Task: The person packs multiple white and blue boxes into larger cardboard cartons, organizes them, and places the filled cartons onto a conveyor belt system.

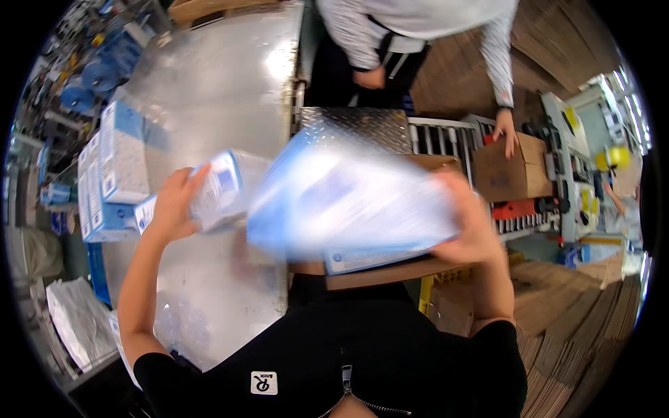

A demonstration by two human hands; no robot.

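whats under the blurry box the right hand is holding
Beneath the blurry box in the right hand, part of another box and the edge of a brown carton show. The rest of the carton's inside is covered.

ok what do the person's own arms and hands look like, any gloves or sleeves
The left hand and the right hand are gloveless, both forearms bare. Short black fabric sleeves belong to a black fabric top with a silver metal zip and white square patch.

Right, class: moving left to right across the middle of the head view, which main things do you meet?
Grouped blue-and-white cartons, left grip, motion-blurred carton, right grip, brown cardboard box.
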